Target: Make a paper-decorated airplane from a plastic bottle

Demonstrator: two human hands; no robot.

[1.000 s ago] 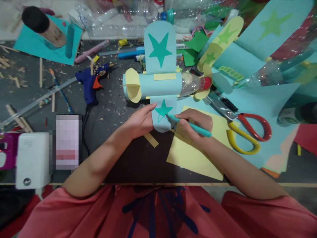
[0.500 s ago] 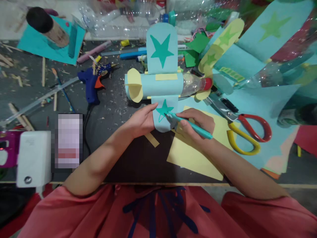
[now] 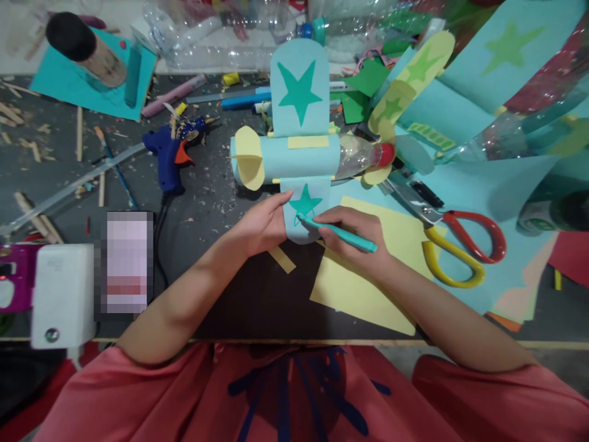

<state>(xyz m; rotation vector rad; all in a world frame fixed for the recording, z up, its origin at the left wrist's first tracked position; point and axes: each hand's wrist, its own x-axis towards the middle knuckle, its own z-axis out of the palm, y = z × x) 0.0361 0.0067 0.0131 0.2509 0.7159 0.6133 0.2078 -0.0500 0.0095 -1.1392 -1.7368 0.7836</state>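
A plastic bottle (image 3: 356, 155) wrapped in light blue paper lies on its side as a toy plane, with a red cap at its right end. On its far paper wing (image 3: 281, 73) is a filled green star. My left hand (image 3: 264, 226) holds the near paper wing (image 3: 301, 232) by its left edge, thumb on top and fingers underneath. In my right hand (image 3: 359, 230) is a teal marker (image 3: 347, 236), its tip on the lower left point of the near wing's star (image 3: 304, 199). That star's upper part is coloured in, while its lower points show outline.
Scissors (image 3: 453, 230) with red and yellow handles lie at right by yellow paper (image 3: 368, 288). A blue glue gun (image 3: 170, 156) rests at left above a phone (image 3: 129, 261) and a white box-shaped device (image 3: 63, 294). Another paper plane (image 3: 469, 113) stands at upper right.
My right hand has moved left with the marker, whose tip went from the star's middle to its lower left point. My left hand keeps its hold on the wing.
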